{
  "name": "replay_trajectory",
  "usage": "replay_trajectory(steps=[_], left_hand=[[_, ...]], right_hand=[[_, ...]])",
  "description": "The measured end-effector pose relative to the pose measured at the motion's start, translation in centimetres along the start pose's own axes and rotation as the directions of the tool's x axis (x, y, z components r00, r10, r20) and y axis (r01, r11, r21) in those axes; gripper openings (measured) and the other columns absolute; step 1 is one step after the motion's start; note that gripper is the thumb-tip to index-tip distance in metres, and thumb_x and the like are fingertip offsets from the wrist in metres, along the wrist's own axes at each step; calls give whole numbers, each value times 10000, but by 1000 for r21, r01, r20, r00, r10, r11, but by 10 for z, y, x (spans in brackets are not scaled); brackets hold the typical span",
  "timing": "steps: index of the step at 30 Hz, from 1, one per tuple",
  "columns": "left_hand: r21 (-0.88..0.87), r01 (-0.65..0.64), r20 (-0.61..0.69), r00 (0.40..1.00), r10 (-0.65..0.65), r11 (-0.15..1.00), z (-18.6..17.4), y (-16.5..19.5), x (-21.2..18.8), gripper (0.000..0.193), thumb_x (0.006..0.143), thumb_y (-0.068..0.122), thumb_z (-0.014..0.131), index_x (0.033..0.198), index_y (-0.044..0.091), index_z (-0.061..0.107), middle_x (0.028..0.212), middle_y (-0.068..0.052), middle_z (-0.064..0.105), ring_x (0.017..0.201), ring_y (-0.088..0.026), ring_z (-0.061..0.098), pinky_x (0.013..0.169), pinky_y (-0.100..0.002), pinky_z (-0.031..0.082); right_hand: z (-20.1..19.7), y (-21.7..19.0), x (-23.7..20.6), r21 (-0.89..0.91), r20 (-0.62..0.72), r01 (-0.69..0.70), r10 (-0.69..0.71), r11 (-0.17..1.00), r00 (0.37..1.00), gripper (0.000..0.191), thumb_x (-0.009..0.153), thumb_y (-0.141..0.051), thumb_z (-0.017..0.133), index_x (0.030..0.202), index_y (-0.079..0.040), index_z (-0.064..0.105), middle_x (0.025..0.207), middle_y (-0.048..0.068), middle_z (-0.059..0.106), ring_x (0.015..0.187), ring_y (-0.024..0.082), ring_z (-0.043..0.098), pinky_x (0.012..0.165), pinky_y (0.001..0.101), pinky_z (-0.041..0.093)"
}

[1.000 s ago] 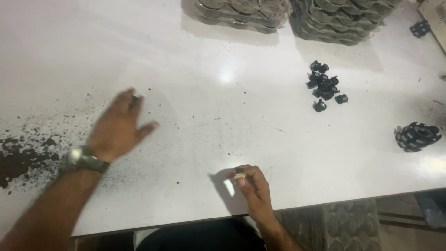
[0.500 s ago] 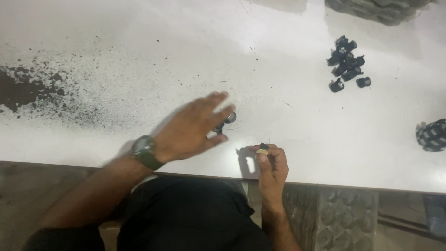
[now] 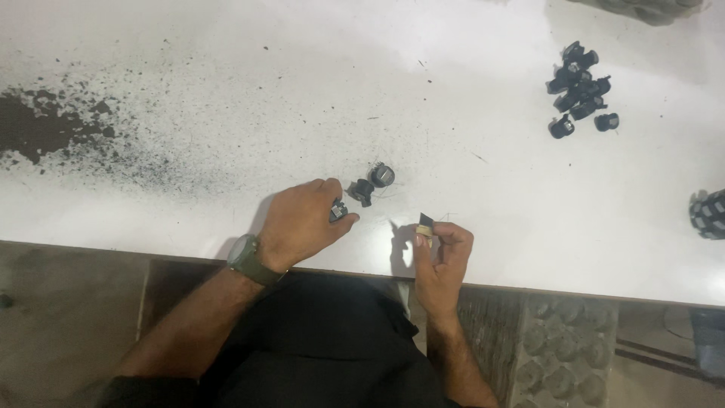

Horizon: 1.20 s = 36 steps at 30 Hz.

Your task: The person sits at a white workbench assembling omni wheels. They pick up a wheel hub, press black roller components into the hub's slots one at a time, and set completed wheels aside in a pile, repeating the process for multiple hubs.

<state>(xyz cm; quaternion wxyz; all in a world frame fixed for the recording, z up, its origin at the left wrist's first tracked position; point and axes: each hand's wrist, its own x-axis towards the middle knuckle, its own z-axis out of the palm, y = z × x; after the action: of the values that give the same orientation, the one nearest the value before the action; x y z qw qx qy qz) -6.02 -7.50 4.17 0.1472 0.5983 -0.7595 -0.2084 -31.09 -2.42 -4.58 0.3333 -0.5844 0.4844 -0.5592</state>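
Pinching near the table edge: left hand grips black part; right hand grips small piece.

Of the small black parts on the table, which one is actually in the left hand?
The black part pinched at the left hand's fingertips; two loose parts lie just beyond it, and the pile sits far off.

The left hand pinches a small black part on the white table. Two more black parts lie just beside it. The right hand holds up a little dark piece.
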Motion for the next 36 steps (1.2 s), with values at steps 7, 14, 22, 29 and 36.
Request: replay_trajectory(steps=[7, 14, 22, 29, 36], left_hand=[[-273, -101, -154, 986, 61, 957, 23, -3, -24, 298, 802, 282, 829, 961, 86, 670, 844, -33, 726, 766, -215, 694, 660, -380, 550], [-105, -226, -414, 895, 164, 968, 45, -8, -46, 427, 785, 349, 872, 1041, 61, 690, 1161, -131, 679, 1021, -306, 664, 831, -423, 556], [175, -386, -408, 809, 424, 906, 36, -19, -57, 430, 875, 171, 776, 1284, 77, 678, 1409, -193, 545, 1308, -331, 517, 1061, -473, 503], [234, -432, -367, 790, 491, 871, 43, -25, -59, 134, 903, 131, 776, 1020, 90, 726, 1423, -108, 569, 1373, -289, 495, 1096, -475, 475], [88, -363, -430, 826, 364, 928, 52, -23, -66, 193, 865, 159, 817, 1005, 74, 714, 1379, -133, 558, 1339, -303, 505, 1089, -502, 461]], right_hand=[[13, -34, 2, -539, 347, 348, -175, 767, 921, 237, 857, 1, 686, 1072, -99, 664, 1169, 58, 594, 1279, 313, 557, 1191, 545, 338], [55, -61, 8, -540, 445, 414, -168, 733, 880, 538, 721, -205, 837, 1214, -60, 678, 1152, 121, 540, 1276, 359, 478, 1158, 685, 209], [57, -51, 3, -587, 350, 376, -194, 717, 917, 401, 801, -263, 886, 1099, -79, 691, 1080, 88, 544, 1156, 298, 536, 1206, 662, 242], [59, -49, 3, -623, 309, 369, -217, 690, 926, 379, 766, -268, 909, 1032, -95, 702, 1019, 61, 542, 1071, 272, 538, 1195, 671, 241], [47, -40, -10, -534, 288, 406, -293, 742, 912, 397, 780, -197, 871, 1121, -74, 708, 1065, 103, 544, 1147, 299, 542, 1214, 659, 177]])
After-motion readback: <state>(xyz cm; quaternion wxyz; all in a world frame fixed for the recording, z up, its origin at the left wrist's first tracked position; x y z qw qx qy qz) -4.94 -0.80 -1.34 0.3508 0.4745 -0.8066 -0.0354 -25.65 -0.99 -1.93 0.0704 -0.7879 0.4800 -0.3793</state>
